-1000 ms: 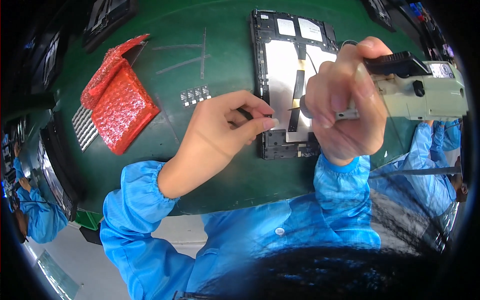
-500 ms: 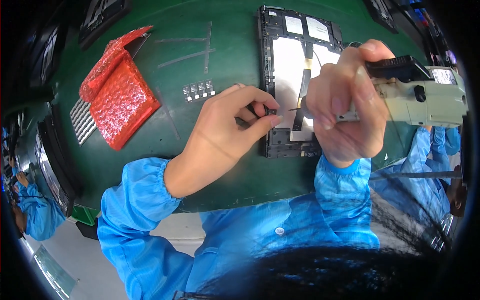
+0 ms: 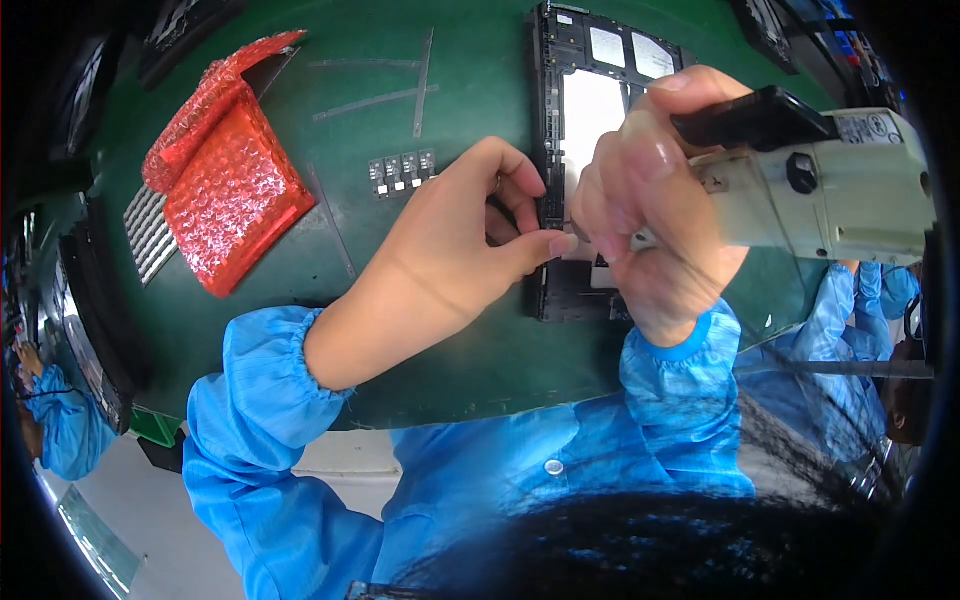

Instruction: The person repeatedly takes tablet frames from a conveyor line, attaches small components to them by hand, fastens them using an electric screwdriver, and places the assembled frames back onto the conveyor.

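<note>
My right hand (image 3: 668, 190) is wrapped round the front of a pale green electric screwdriver (image 3: 840, 190) with a black lever. Its tip is hidden behind my fingers, over a flat black device chassis (image 3: 590, 95) with white panels inside. My left hand (image 3: 455, 235) is at the chassis's left edge, index finger and thumb curled toward each other. Something dark shows in the gap behind the thumb, too hidden to name. Left of that hand lies a small strip of dark pieces with white squares (image 3: 402, 174) on the green table (image 3: 440, 365).
At the left a red bubble-wrap pouch (image 3: 240, 195) lies over a ridged silvery tray (image 3: 148, 235). Several thin clear strips (image 3: 372, 104) lie farther back. Dark frames (image 3: 100, 310) line the left edge. Other people in blue sleeves (image 3: 68, 425) are at both sides.
The screwdriver and my right hand have moved left, closer to my left hand. The screwdriver's tip, visible before, is now covered. The small black piece between my left fingers no longer shows clearly.
</note>
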`<state>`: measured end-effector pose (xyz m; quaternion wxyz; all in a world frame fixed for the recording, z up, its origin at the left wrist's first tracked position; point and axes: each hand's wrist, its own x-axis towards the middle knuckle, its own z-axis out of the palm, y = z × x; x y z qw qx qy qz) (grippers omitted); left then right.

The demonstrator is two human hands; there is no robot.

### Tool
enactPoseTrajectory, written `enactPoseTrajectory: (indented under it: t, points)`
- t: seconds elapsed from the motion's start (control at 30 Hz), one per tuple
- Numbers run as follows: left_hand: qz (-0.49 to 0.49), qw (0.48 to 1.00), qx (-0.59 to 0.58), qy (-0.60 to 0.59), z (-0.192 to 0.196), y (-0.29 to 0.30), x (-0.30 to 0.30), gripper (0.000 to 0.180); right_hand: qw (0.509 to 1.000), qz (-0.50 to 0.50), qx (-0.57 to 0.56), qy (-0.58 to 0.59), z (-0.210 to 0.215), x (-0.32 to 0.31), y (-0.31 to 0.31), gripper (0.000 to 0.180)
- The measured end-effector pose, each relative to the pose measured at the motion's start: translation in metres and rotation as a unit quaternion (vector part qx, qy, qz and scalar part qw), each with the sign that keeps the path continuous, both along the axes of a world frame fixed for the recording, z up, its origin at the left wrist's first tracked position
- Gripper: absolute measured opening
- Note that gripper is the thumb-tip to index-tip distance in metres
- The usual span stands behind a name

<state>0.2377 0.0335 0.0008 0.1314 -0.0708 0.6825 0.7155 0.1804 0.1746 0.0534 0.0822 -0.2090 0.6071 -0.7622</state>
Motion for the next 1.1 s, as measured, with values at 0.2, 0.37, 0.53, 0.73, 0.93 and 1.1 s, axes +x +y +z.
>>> enactPoseTrajectory:
  t: [0.2, 0.37, 0.53, 0.73, 0.93, 1.1]
  points:
    - [-0.024, 0.998, -0.047, 0.029, 0.003, -0.001, -0.005, 0.034, 0.999, 0.006, -0.009, -0.043, -0.002, 0.000, 0.001, 0.028]
    - [-0.019, 0.999, -0.020, 0.024, -0.002, -0.002, -0.003, 0.036, 0.999, -0.007, -0.002, -0.053, -0.002, 0.001, -0.003, 0.030]
    - [-0.011, 0.999, -0.032, 0.028, 0.000, -0.001, -0.001, 0.036, 0.999, 0.008, 0.025, -0.046, -0.003, 0.002, -0.002, 0.033]
    - [-0.011, 0.999, -0.044, 0.030, 0.000, -0.002, -0.001, 0.037, 0.997, -0.012, 0.031, -0.064, -0.003, 0.003, -0.006, 0.033]
    - [-0.007, 0.998, -0.046, 0.042, -0.002, -0.001, 0.000, 0.037, 0.998, -0.017, 0.042, -0.054, -0.002, 0.004, -0.007, 0.032]
    - [-0.007, 0.998, -0.050, 0.037, -0.001, -0.001, 0.000, 0.037, 0.999, -0.008, 0.046, -0.014, -0.009, -0.003, -0.009, 0.032]
